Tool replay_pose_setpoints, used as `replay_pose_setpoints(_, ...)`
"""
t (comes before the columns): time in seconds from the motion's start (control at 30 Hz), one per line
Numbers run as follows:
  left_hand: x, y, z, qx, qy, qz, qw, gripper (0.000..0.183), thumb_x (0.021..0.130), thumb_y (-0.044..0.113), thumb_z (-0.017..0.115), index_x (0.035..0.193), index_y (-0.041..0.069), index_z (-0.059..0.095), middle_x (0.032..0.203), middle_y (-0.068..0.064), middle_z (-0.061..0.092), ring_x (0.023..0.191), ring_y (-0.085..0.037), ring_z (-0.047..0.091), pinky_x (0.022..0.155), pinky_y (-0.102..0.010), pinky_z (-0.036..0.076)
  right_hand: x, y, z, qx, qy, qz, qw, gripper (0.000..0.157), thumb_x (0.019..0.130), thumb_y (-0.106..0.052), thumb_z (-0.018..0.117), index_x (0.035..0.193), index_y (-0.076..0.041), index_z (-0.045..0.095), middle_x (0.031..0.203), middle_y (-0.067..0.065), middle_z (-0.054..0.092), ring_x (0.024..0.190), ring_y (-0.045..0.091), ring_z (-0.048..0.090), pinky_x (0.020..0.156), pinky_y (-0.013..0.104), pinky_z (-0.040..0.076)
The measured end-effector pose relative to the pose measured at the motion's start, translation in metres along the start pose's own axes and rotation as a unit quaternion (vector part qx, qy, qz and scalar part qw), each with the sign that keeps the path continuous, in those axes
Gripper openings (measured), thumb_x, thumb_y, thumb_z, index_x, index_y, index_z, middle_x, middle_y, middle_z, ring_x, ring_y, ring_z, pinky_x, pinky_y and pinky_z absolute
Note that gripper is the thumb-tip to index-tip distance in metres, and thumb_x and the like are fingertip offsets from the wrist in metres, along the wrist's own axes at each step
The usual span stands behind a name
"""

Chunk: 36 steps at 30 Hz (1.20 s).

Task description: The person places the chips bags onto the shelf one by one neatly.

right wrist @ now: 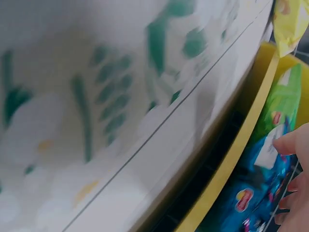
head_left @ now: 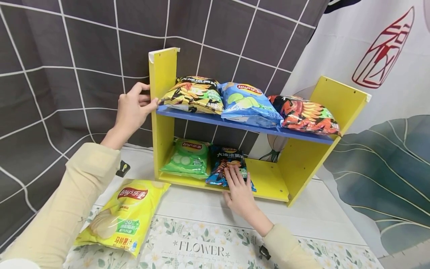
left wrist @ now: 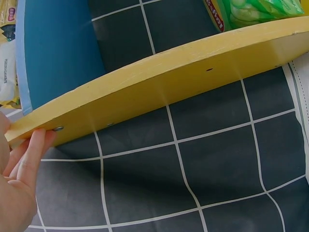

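Observation:
A small shelf with yellow side panels (head_left: 164, 130) and a blue middle board (head_left: 248, 125) stands against the dark curtain. My left hand (head_left: 132, 108) grips the front edge of its left panel; in the left wrist view, the fingers (left wrist: 30, 162) lie along the panel's outer face. On the lower board, my right hand (head_left: 240, 190) rests with extended fingers on a dark blue chip bag (head_left: 221, 164). Beside that bag, on its left, lies a green chip bag (head_left: 188, 158). The right wrist view shows the right hand (right wrist: 294, 179) only in part, over the blue bag.
Gold-black (head_left: 195, 95), light blue (head_left: 248, 104) and red-black (head_left: 307, 114) chip bags lie in a row on the blue board. A large yellow chip bag (head_left: 124, 215) lies on the flowered tablecloth (head_left: 191, 239), front left. A small black object (head_left: 123, 169) is by the left sleeve.

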<state>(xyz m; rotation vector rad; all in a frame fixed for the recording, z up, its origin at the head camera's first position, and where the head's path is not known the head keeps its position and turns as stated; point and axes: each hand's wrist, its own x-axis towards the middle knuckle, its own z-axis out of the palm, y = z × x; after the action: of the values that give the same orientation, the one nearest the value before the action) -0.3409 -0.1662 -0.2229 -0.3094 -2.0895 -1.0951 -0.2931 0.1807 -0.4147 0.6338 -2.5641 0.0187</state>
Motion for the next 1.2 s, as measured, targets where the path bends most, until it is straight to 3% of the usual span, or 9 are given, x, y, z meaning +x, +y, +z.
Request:
replay_pose_setpoints(0.3,0.000,0.000,0.000,0.000,-0.001,-0.003,1.0000,0.035,0.089,0.012,0.064,0.121,-0.001,0.055,0.113,-0.024,0.068,0.102,-0.033,0.068,0.088,-0.043,0.054,0.007,-0.032,-0.010,0.036,0.026,-0.031,0.999,0.075,0.088,-0.031,0.067,0.150,-0.010,0.031,0.156,0.015,0.030,0.146,0.032,0.025,0.113,0.068,0.021)
replay_pose_setpoints(0.7,-0.001,0.002,-0.001,0.001,-0.002,-0.004,1.0000,0.035,0.089,0.011,0.063,0.121,-0.001,0.055,0.114,-0.025,0.067,0.103,-0.034,0.068,0.088,-0.043,0.054,0.005,-0.089,-0.013,0.008,-0.005,-0.104,0.995,0.074,0.091,-0.045,0.057,0.149,-0.007,0.032,0.157,0.014,0.029,0.146,0.033,0.025,0.116,0.061,0.022)
replay_pose_setpoints(1.03,-0.001,0.001,0.001,-0.001,-0.005,-0.005,1.0000,0.035,0.089,0.012,0.064,0.121,-0.001,0.055,0.114,-0.024,0.067,0.103,-0.033,0.068,0.088,-0.043,0.054,-0.009,-0.136,-0.007,0.014,-0.025,-0.219,0.975,0.080,0.091,-0.057,0.050,0.152,-0.011,0.026,0.159,0.012,0.025,0.148,0.029,0.022,0.116,0.055,0.027)
replay_pose_setpoints(1.2,0.000,0.000,0.000,-0.002,-0.001,0.000,1.0000,0.035,0.089,0.011,0.064,0.120,-0.001,0.055,0.114,-0.024,0.067,0.102,-0.033,0.068,0.088,-0.043,0.054,-0.007,-0.155,-0.006,0.029,-0.059,-0.244,0.968,0.087,0.089,-0.066,0.045,0.154,-0.015,0.018,0.160,0.009,0.022,0.149,0.026,0.018,0.118,0.053,0.025)
